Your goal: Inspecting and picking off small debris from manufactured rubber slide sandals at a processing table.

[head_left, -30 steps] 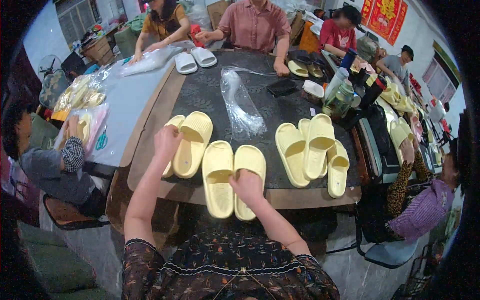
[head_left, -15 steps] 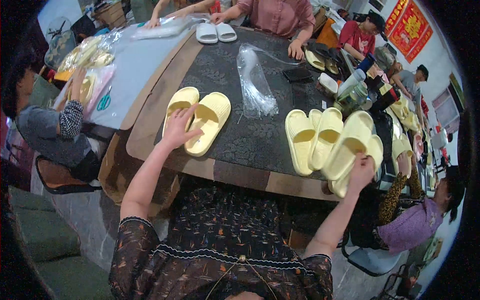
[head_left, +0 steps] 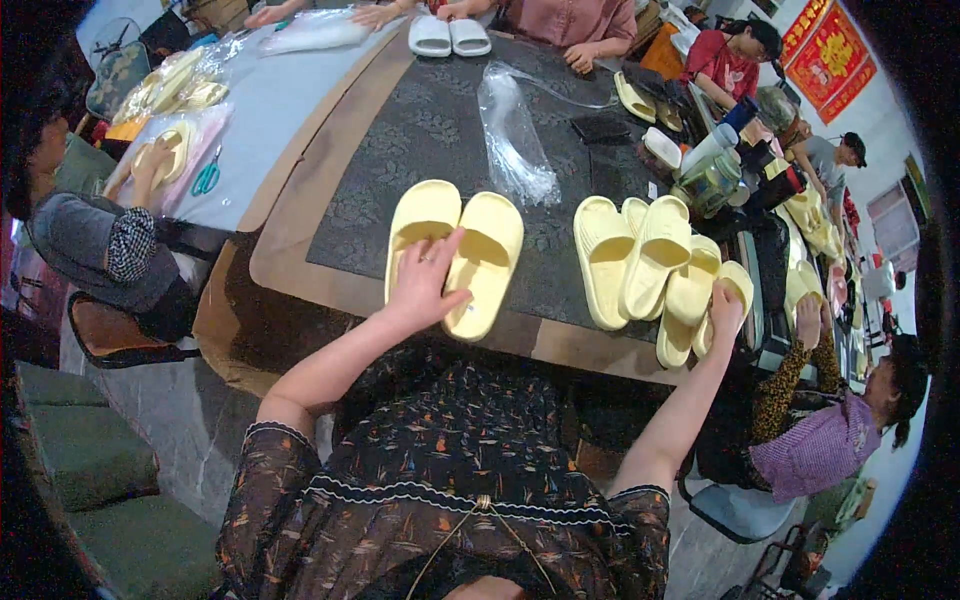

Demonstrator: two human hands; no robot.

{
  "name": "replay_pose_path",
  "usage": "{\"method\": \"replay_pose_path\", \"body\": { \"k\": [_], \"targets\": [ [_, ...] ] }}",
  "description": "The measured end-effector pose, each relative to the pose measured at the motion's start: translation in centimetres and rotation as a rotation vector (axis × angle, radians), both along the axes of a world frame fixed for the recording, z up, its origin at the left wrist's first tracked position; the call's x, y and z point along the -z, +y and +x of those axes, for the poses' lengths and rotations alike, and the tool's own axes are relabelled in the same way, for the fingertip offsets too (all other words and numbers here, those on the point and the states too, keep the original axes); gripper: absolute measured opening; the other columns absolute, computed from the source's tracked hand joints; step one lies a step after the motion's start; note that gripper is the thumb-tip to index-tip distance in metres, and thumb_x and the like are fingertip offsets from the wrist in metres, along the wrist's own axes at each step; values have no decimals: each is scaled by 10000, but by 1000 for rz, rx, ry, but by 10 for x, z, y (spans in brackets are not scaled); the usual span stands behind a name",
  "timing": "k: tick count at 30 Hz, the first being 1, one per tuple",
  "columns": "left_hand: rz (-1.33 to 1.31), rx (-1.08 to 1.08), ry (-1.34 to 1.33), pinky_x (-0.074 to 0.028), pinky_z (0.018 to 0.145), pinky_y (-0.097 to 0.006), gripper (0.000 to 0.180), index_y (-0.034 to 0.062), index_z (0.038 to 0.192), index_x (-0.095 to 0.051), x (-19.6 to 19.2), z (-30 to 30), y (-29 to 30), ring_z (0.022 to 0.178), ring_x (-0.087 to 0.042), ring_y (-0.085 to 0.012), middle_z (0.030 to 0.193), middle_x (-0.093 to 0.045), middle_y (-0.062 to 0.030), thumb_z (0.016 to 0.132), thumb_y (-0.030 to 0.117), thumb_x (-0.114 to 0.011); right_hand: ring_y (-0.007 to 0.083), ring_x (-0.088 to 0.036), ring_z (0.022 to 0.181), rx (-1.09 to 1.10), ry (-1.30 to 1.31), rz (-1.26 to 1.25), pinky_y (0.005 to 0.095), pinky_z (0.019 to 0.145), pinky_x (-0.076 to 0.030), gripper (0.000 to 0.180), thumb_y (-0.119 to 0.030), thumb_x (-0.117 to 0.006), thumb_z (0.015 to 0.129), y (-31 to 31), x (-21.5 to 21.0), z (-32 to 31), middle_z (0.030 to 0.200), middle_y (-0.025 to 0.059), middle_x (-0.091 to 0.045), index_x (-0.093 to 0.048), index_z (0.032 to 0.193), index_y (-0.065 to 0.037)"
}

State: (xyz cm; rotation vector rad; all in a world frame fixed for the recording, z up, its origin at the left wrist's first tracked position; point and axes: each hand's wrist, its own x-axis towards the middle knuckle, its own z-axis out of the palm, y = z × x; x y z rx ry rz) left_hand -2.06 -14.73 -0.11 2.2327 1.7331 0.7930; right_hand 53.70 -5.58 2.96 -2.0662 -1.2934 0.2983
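Our left hand [head_left: 425, 280], which a second ago only reached toward the pair of yellow slippers [head_left: 455, 250], now lies on top of it. Our right hand [head_left: 725, 305] has carried the other pair away from the table's front edge and rests it against the slipper pile [head_left: 650, 265] at the right

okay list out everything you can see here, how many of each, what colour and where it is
yellow slipper pair: 2, pale yellow, side by side near table edge, under left hand
yellow slipper pile: about 5, pale yellow, overlapping at right
clear plastic bag: 1, transparent, table middle
white slippers: 2, white, far edge
scissors: 1, teal handles, on blue table at left
dark patterned table: 1, dark with wooden rim
other people: several seated around
left hand: resting on the pair
right hand: touching the pile's rightmost slipper
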Motion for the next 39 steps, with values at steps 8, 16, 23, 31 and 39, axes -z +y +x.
{"method": "replay_pose_path", "body": {
  "k": [8,16,23,31,39],
  "targets": [
    [-46,-71,-101,-480,774,-426,410,103,1146,-616,-53,-24,0,866,-617,-309,859,-673,-100,777,262,-698,197,-580,872,-204,-244,520,321,715,-451,319,-183,-678,828,-51,-75,-190,949,66,-618,-621,1109,-41],
    [194,-104,-76,-478,774,-395,226,91,956,-694,-64,-45,70,823,-603,-262,760,-669,-46,775,225,-690,251,-632,839,-880,177,344,337,760,-497,195,-173,-635,840,22,-28,-352,949,116,-666,-675,987,-51],
    [62,-92,-62,-475,831,-388,279,69,999,-688,-50,-31,99,889,-609,-279,862,-691,-71,783,244,-664,326,-627,954,-895,-276,-85,407,847,-500,291,-286,-608,816,69,11,-430,997,140,-664,-684,1014,-87],
    [-10,-195,-198,-498,824,-382,420,39,1100,-650,-33,-44,128,868,-639,-284,889,-692,-119,762,279,-714,295,-657,778,-646,248,262,386,691,-502,231,-288,-616,837,67,29,-405,812,112,-678,-672,901,-73],
    [-221,34,-801,-487,682,-247,240,6,953,-681,15,-12,163,741,-603,-83,816,-684,-35,808,196,-703,138,-569,560,-588,534,409,270,536,-442,182,-214,-641,855,50,55,-405,717,81,-651,-660,877,-34]
  ]
}}
